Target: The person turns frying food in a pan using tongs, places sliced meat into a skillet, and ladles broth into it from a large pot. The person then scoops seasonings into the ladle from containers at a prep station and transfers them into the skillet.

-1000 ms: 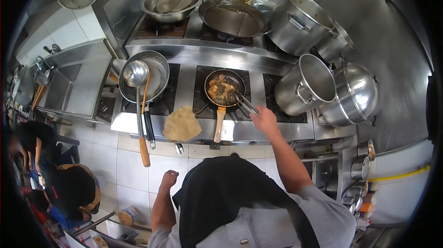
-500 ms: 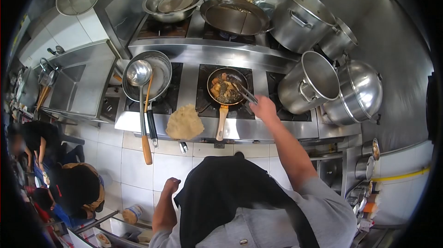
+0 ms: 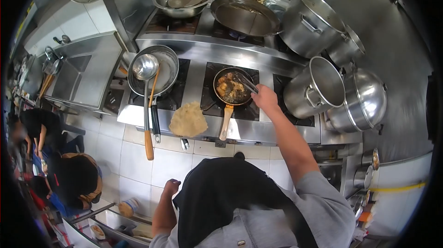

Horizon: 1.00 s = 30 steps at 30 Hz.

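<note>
My right hand is closed round metal tongs, whose tips reach into a small frying pan from its right side. Browned chunks of food in dark, oily liquid fill the pan, which sits on the middle front burner. Its light wooden handle points toward me. Well away from the stove, my left hand hangs low at my side with its fingers curled, holding nothing that I can see. A crumpled beige cloth lies at the stove's front edge, left of the pan handle.
On the left burner a wide pan carries a ladle with its handle jutting past the edge. Tall pots crowd the right side. A large wok and a steel bowl stand behind. Other people are at lower left.
The tongs have shifted within the pan, toward its upper right side, with my right hand turning slightly. The whole view has moved a little. My left hand stays at my side.
</note>
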Motion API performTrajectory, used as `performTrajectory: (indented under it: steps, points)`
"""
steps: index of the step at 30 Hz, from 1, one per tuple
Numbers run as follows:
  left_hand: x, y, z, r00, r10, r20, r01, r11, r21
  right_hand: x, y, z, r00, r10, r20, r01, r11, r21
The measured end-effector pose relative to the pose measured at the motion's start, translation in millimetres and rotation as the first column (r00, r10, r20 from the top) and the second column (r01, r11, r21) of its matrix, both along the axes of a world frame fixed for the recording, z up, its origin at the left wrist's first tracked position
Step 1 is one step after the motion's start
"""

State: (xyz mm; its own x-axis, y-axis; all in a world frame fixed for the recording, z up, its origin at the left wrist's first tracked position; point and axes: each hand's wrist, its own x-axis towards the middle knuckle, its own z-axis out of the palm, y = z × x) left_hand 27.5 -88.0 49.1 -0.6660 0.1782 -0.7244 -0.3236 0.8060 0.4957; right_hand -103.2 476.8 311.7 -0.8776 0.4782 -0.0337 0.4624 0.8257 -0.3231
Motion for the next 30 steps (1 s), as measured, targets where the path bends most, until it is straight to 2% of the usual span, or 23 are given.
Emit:
performTrajectory:
  steps: [4,5,6,8,9,10,12,14,15,18,19,20,21,22,23,24,26,30]
  points:
    - [-12.9,7.8,16.2,0.998,-0.033,0.062,0.037,0.998,-0.056,10.1,6.9,-3.1,0.999,-0.039,0.01,0.039,0.999,-0.009]
    - [-17.0,4.3,3.9,0.992,-0.128,0.018,0.129,0.991,-0.031,10.7,5.5,-2.4,0.998,-0.055,0.037,0.055,0.998,-0.009]
    - [-22.3,0.5,-8.2,0.99,-0.137,0.018,0.138,0.99,-0.031,10.5,4.0,-2.1,0.997,-0.063,0.037,0.064,0.998,-0.009]
    - [-37.7,-8.2,-44.7,0.895,-0.4,-0.197,0.41,0.912,0.008,2.7,1.9,1.2,0.998,-0.025,0.052,0.024,1.0,0.014]
    - [-46.0,-9.3,-55.1,0.821,-0.473,-0.32,0.499,0.866,-0.001,-0.2,0.7,3.8,0.999,-0.021,0.047,0.021,1.0,-0.004]
    - [-49.1,6.9,-32.2,0.999,-0.021,-0.037,0.022,0.999,0.028,-4.3,1.0,3.7,0.999,-0.02,0.049,0.02,1.0,-0.003]
    - [-60.6,12.3,-40.7,0.967,-0.084,-0.239,0.108,0.99,0.088,-15.4,2.0,2.6,0.999,-0.027,0.032,0.028,0.999,-0.017]
    - [-66.6,23.2,-30.9,0.971,-0.021,-0.239,0.04,0.996,0.075,-27.7,1.4,-2.6,0.998,-0.009,0.064,0.008,1.0,0.016]
    - [-68.1,33.3,-8.8,0.993,0.051,-0.109,-0.045,0.997,0.062,-31.9,-0.1,-5.4,0.996,-0.003,0.095,-0.001,0.999,0.042]
    - [-58.0,38.9,-0.3,0.994,0.091,-0.058,-0.086,0.993,0.079,-32.3,-10.0,1.1,0.986,0.037,0.161,-0.038,0.999,0.006]
    - [-51.9,34.5,-15.4,0.995,0.089,-0.038,-0.086,0.994,0.073,-28.6,-10.4,1.3,0.986,0.038,0.164,-0.039,0.999,0.004]
    - [-41.2,23.0,-36.2,0.996,0.087,-0.034,-0.085,0.994,0.071,-21.4,-9.1,0.7,0.996,0.034,0.086,-0.033,0.999,-0.019]
    - [-30.7,10.1,-54.0,0.986,-0.107,-0.128,0.118,0.99,0.079,-14.7,-8.4,0.7,1.0,0.028,0.008,-0.027,0.999,-0.042]
    - [-27.3,4.8,-61.0,0.929,-0.294,-0.223,0.316,0.946,0.069,-10.4,-8.3,2.1,1.0,0.024,0.009,-0.024,0.999,-0.043]
    - [-18.1,6.9,-33.5,0.984,-0.161,-0.083,0.166,0.984,0.064,-6.2,-9.3,5.1,0.996,0.073,0.057,-0.074,0.997,0.01]
    - [-13.9,11.0,-12.4,0.993,-0.117,-0.017,0.117,0.993,-0.002,-2.2,-10.7,8.2,0.987,0.118,0.105,-0.125,0.99,0.061]
    - [-10.5,9.1,3.9,0.957,-0.287,0.036,0.289,0.952,-0.101,7.0,-18.3,10.2,0.98,0.16,0.116,-0.172,0.979,0.108]
    - [-9.7,-7.8,-1.4,0.964,-0.255,0.071,0.262,0.96,-0.102,19.9,-35.4,14.9,0.944,0.279,0.177,-0.317,0.917,0.241]
